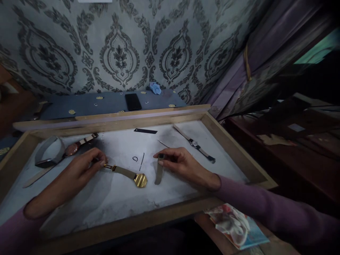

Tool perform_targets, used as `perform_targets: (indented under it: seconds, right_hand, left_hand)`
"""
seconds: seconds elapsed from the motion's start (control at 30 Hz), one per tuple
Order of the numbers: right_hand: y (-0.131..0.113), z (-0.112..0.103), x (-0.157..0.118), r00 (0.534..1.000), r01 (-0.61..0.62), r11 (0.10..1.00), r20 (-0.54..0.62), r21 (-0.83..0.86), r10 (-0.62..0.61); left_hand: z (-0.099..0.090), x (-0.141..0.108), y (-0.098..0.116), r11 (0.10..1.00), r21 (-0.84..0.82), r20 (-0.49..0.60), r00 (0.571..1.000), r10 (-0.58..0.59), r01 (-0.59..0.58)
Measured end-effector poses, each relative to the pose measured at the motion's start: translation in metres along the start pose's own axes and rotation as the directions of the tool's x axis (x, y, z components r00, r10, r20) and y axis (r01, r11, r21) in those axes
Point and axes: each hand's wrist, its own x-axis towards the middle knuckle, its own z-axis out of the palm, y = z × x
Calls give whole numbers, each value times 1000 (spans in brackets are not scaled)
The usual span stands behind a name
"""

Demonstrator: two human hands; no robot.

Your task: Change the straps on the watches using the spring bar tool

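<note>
My left hand [86, 168] pinches the buckle end of a strap joined to a gold watch case [140, 180], which lies on the white bottom of a wooden-framed tray [119, 216]. Between the thumb and fingers of my right hand [180, 163] is a separate olive strap piece [158, 173] with a dark buckle at its top; its lower end hangs down. The gap between the two straps holds a small black loop [135, 159] and a thin dark pin [143, 157]. A thin pointed tool [163, 143] lies just behind my right hand.
In the tray are a grey-banded watch [50, 154], a rose-coloured watch [71, 149], a slim silver watch [194, 143] and a black strip [145, 131]. Behind it lie a phone [133, 102] and blue crumpled material [155, 88]. A colourful packet [236, 226] sits below the front edge.
</note>
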Motion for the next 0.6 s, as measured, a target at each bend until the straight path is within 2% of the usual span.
perform_targets:
  seconds: [0.1, 0.2, 0.27, 0.33, 0.4, 0.47, 0.53, 0.6]
  right_hand:
    - [-2, 1, -3, 994, 107, 986, -9, -129, -109]
    - [-6, 0, -5, 979, 203, 955, 41, -215, -199]
    - [-10, -2, -6, 965, 263, 929, 86, -261, -249]
    - [-13, -2, -7, 960, 276, 923, 128, -269, -250]
    - [-15, -1, -7, 964, 220, 964, 183, -151, -192]
    - [-16, 1, -8, 965, 58, 995, 251, 83, -77]
    - [-16, 4, -8, 953, -144, 946, 297, 292, 53]
    - [-17, 6, -9, 941, -268, 885, 301, 381, 155]
  left_hand:
    - [0, 0, 0, 1000, 4, 0, 1000, -7, 7]
    - [-1, -1, 6, 999, 37, -23, 1000, -6, 7]
    - [0, -1, 14, 997, 70, -72, 997, 34, -29]
    - [3, -1, 26, 992, 87, -110, 989, 98, -88]
    - [7, 0, 40, 989, 66, -84, 987, 138, -133]
    - [13, 2, 54, 989, 8, -29, 988, 150, -150]
    - [19, 6, 66, 986, -53, 31, 986, 162, -160]
    - [24, 10, 73, 982, -102, 80, 982, 170, -162]
